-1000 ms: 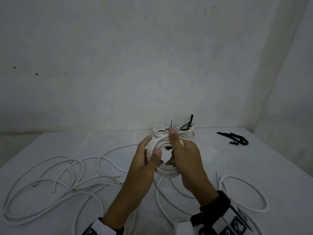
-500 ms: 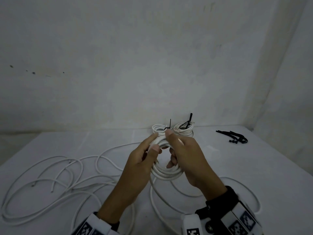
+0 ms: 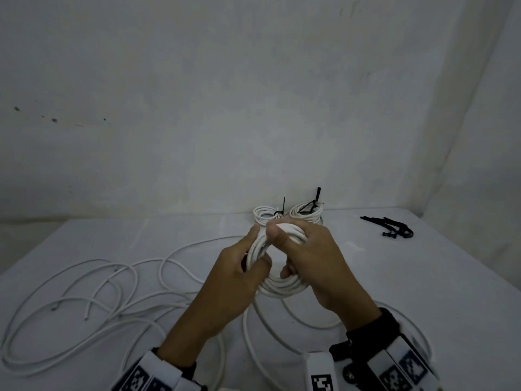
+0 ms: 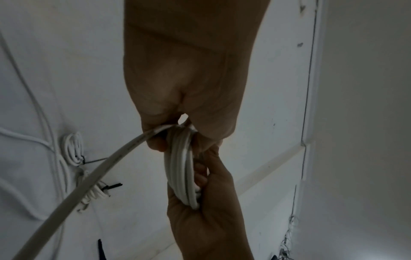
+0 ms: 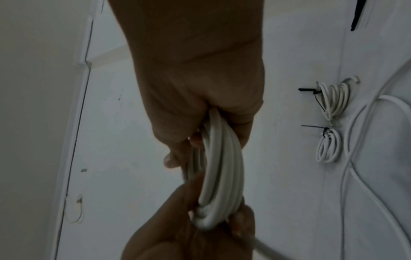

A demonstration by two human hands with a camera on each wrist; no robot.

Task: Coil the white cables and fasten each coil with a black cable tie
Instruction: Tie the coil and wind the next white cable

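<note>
Both hands hold a white cable coil (image 3: pixel 283 287) upright above the table. My left hand (image 3: pixel 248 266) grips the coil's left side, thumb across its strands (image 4: pixel 181 165). My right hand (image 3: pixel 307 258) grips the top and right side, thumb on top and fingers through the hole (image 5: pixel 219 158). The loose tail (image 4: pixel 93 177) of this cable leaves the left hand and drops to the table. Two tied coils (image 3: pixel 265 217) (image 3: pixel 307 213) with black cable ties stand at the back. Spare black ties (image 3: pixel 390 230) lie at the far right.
Loose white cables (image 3: pixel 93 300) sprawl in big loops over the left half of the white table (image 3: pixel 423 277). More loops (image 3: pixel 296 325) lie under and to the right of my hands. A wall rises just behind the tied coils.
The hands and coil have tilted and shifted slightly; the left thumb has slid lower on the coil and the right thumb has come over its top. More of the tail is wound in.
</note>
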